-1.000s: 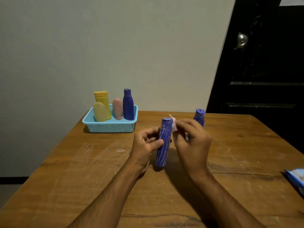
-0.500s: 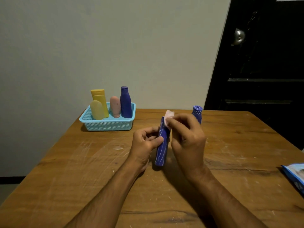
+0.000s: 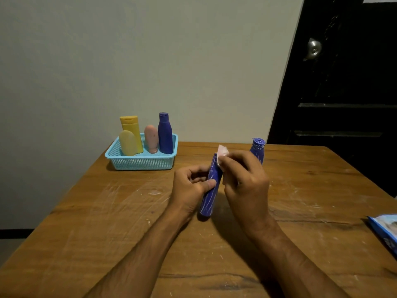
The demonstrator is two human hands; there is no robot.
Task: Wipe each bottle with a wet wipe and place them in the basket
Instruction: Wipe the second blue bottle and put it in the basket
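Left hand grips blue bottle tilted, base near tabletop, steadying it; right hand pinches wet wipe against its top.

**Worn wooden surface against a pale wall, dark door to the right**

A scuffed wooden surface, streaked with whitish scratches and dust, stands with its far edge against a plain, pale grey-green wall. Beyond the surface's far right corner is a dark door with a round metal knob. The light is dim and even; a strip of floor shows past the left edge.
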